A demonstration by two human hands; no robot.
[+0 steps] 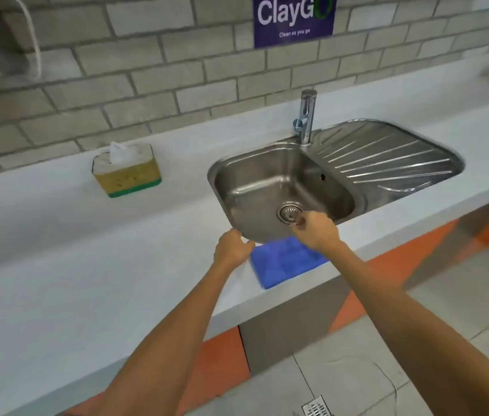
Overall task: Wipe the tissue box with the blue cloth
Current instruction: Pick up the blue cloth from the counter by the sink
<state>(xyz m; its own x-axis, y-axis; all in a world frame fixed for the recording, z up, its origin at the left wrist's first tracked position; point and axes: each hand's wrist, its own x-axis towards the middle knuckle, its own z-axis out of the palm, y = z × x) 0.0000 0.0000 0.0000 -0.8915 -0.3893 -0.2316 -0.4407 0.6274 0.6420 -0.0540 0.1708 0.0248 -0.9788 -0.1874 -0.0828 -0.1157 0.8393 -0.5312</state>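
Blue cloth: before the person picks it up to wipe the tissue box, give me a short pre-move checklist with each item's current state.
1. Blue cloth within reach, lying on the counter edge in front of the sink: ok.
2. Left hand at the cloth's left edge: ok; grip cannot tell.
3. Right hand over the cloth's far edge: ok; grip cannot tell.
4. Cloth lifted: not ok, flat on the counter.
5. Tissue box upright, standing alone left of the sink: ok.
6. Cloth dry or damp: cannot tell.
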